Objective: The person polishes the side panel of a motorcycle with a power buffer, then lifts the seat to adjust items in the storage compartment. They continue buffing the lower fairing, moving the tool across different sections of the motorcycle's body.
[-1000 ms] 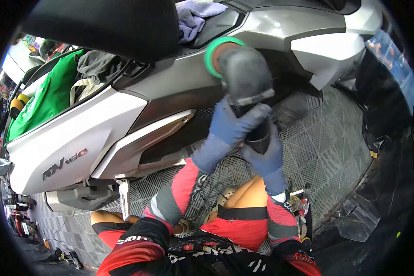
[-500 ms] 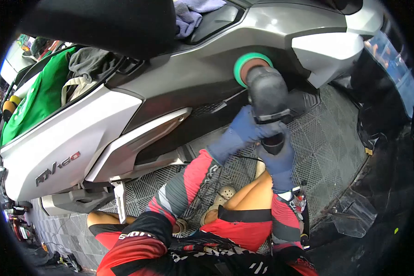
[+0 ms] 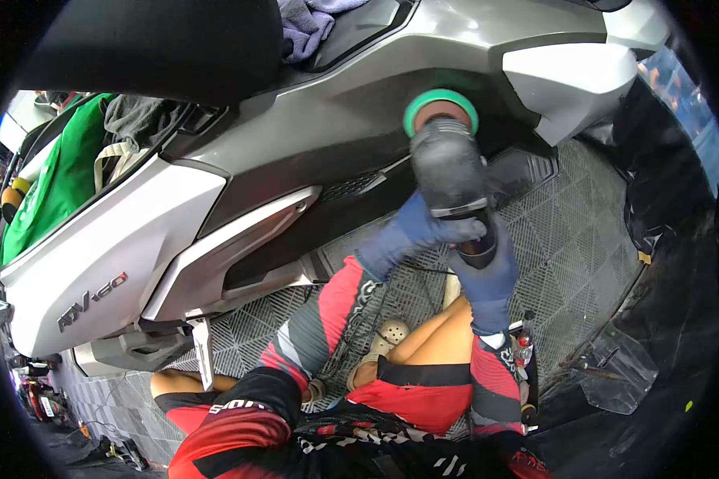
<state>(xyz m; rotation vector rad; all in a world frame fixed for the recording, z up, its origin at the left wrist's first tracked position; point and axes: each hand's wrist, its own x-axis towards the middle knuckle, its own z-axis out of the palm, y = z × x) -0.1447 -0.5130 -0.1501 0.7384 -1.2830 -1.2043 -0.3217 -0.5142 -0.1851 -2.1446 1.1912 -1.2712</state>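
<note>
Both hands, in blue gloves, hold a black power polisher (image 3: 449, 168). Its round green pad (image 3: 440, 97) rests against the dark grey side panel of a scooter (image 3: 327, 120). My left hand (image 3: 427, 227) is closed around the polisher's body from the left, its thumb lying across the top. Lower down, my right hand (image 3: 487, 259) wraps the rear handle. The undersides of the fingers are hidden by the tool.
A purple cloth (image 3: 305, 28) lies by the seat. The open storage bay holds a green cloth (image 3: 60, 180) and a grey cloth (image 3: 140, 120). Patterned floor tiles (image 3: 571, 215) extend right to black sheeting. A small bottle (image 3: 525, 339) stands near my right forearm.
The polisher's body has swung a little left and its tilt has changed, with the pad still at the panel. The scooter sits slightly further left in view.
</note>
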